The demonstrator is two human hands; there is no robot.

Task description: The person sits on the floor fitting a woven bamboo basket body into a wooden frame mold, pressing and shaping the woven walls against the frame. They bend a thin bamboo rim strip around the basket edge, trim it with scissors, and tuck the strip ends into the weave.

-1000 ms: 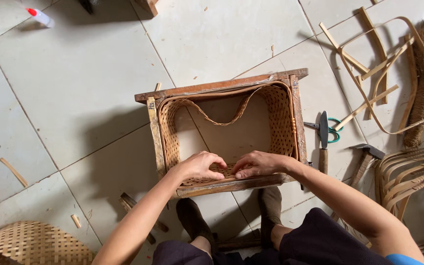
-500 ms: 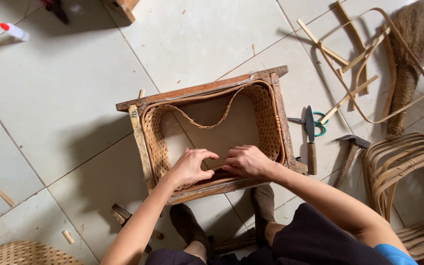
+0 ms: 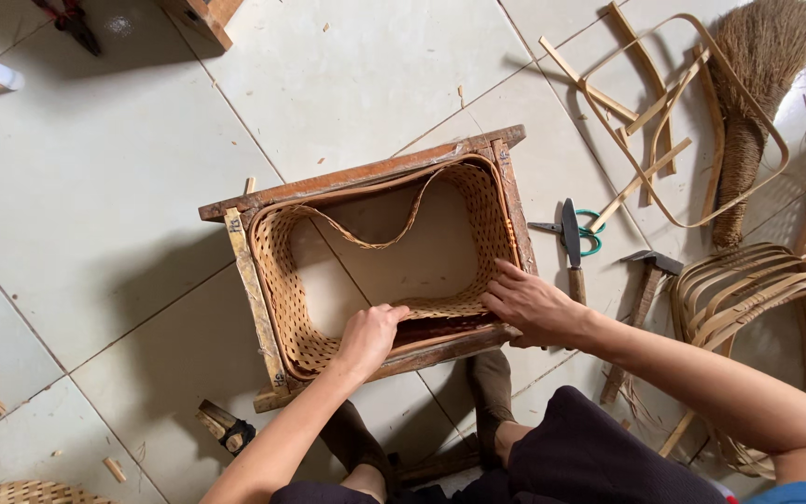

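Woven rattan basket (image 3: 384,271), seated in its wooden frame (image 3: 366,177) on the tiled floor (image 3: 95,187), is steadied at the near wall: left hand (image 3: 370,336) grip pinching the weave, right hand (image 3: 529,306) pressed flat against the rim.

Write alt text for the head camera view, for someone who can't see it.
Seen from above, a person's left hand and right hand press on the near edge of a woven basket set inside a wooden frame on a tiled floor. A knife, hammer, broom and cane strips lie to the right.
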